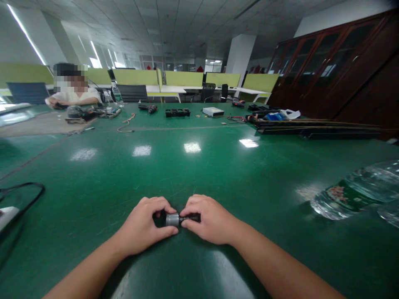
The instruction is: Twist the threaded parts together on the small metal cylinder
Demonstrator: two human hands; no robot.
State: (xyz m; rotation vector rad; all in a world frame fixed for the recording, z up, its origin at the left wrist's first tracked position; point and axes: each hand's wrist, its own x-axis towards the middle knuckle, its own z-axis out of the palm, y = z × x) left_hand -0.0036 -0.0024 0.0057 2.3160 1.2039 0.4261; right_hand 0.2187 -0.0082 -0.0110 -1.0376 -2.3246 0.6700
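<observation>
A silver metal cylinder (172, 219) lies on its side on the green table (168, 174), near the front middle. My left hand (145, 224) curls round it, thumb below and fingers above. A dark, thin, ridged shaft (190, 217) extends from the cylinder's right end. My right hand (210, 219) pinches this shaft between thumb and fingers, its fingertips close to the cylinder. Both hands rest low over the tabletop, and their thumb tips are nearly touching.
Large water bottles (352, 193) lie at the right. A black cable (39, 193) and a white block (8, 216) are at the left. Across the far side are a drill (148, 108), a black part (177, 112), a white box (213, 111) and dark rails (286, 127). A person (75, 93) sits far left.
</observation>
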